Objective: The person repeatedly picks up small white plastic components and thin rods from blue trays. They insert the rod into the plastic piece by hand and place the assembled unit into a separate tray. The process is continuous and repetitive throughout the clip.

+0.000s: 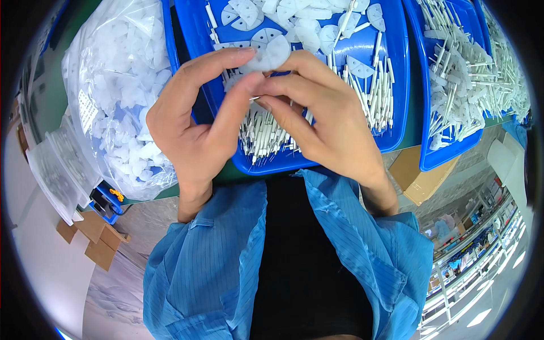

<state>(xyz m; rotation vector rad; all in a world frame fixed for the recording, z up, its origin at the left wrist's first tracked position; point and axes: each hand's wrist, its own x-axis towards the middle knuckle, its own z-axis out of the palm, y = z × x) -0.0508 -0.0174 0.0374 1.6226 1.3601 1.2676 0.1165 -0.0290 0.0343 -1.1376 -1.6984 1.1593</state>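
Note:
Over a blue tray [405,113] my two hands meet at the fingertips. Between the thumb and forefinger of my left hand [195,110] is a translucent white plastic piece [276,52] with a rounded edge. My right hand [323,105] is closed in a pinch against it from the other side. A thin metal tip [254,98] pokes out at my right fingertips; the rest of that part is hidden by the fingers. Beneath my hands lie many white rods [381,105] with thin metal ends. Loose white fan-shaped plastic pieces [309,31] with small holes fill the tray's far part.
A clear bag [122,85] of white plastic pieces stands at the left. To the right, another blue tray [447,156] holds rods fitted with white pieces. Cardboard [422,175] lies below the table's right side. White stacked trays [65,161] stand at the far left.

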